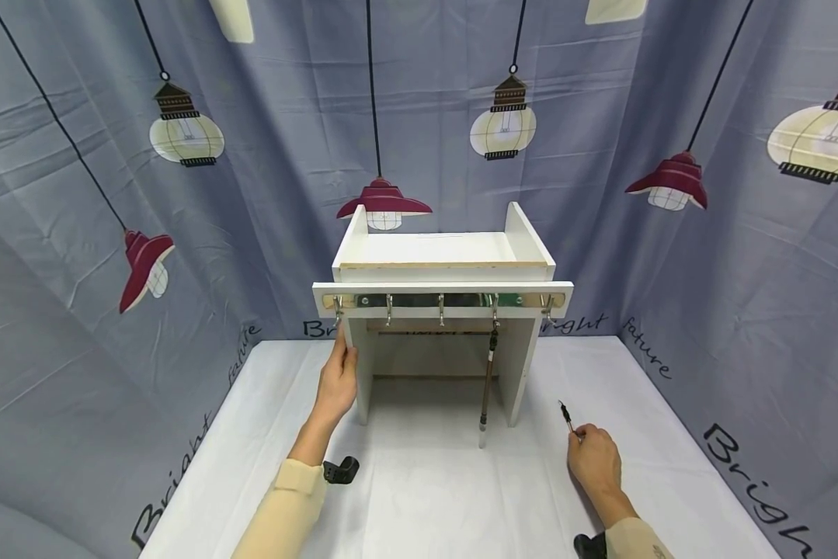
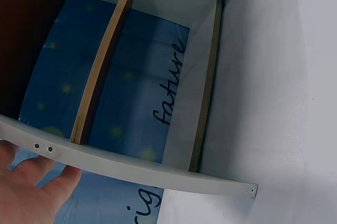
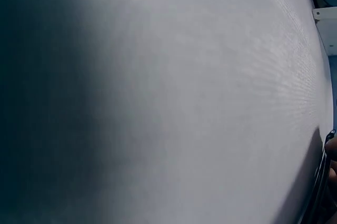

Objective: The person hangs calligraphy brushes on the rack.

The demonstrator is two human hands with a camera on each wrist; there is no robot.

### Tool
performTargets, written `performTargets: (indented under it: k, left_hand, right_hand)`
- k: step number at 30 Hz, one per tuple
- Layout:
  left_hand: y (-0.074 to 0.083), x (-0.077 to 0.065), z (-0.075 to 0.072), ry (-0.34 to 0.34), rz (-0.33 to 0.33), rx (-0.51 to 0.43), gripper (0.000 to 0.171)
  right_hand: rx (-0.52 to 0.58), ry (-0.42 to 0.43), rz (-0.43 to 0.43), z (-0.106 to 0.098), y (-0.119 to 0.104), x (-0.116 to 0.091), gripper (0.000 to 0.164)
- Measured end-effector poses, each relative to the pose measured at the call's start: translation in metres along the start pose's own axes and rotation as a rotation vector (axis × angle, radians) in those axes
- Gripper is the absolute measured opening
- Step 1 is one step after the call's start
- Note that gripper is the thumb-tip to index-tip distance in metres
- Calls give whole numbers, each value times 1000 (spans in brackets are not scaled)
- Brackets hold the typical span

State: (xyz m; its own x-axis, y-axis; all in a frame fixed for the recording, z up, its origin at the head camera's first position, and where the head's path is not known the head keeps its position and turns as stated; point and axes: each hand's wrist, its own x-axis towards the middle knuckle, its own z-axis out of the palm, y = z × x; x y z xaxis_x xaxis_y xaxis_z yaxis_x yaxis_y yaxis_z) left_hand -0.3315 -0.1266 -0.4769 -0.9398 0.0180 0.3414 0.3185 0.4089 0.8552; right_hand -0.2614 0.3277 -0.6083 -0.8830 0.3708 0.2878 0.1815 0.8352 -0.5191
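Resting the left hand (image 1: 336, 384), fingers straight, against the side of the white shelf (image 1: 519, 357), probably for steadiness; pinching a thin stick (image 1: 566, 417) in the right hand (image 1: 596, 460), right of the shelf, apparently to free its tip; with another stick (image 1: 488, 376) hung from a hook (image 1: 495, 307).

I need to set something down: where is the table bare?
The table is bare before the shelf, between left hand and right hand, and right of the shelf, beyond the held rod. It is crowded around the right panel and hanging rod, and at the left hand.
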Motion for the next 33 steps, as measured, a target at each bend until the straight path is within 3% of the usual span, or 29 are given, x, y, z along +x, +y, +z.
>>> performTargets:
  k: [15, 23, 33]
  left_hand:
    - [1, 0, 1, -1, 16, -13, 60]
    - [2, 3, 1, 0, 19, -17, 60]
    - [0, 0, 0, 2, -1, -14, 60]
  right_hand:
    - [12, -3, 52, -2, -5, 1, 21]
    - [73, 107, -2, -9, -10, 5, 19]
    - [181, 233, -23, -22, -32, 8, 17]
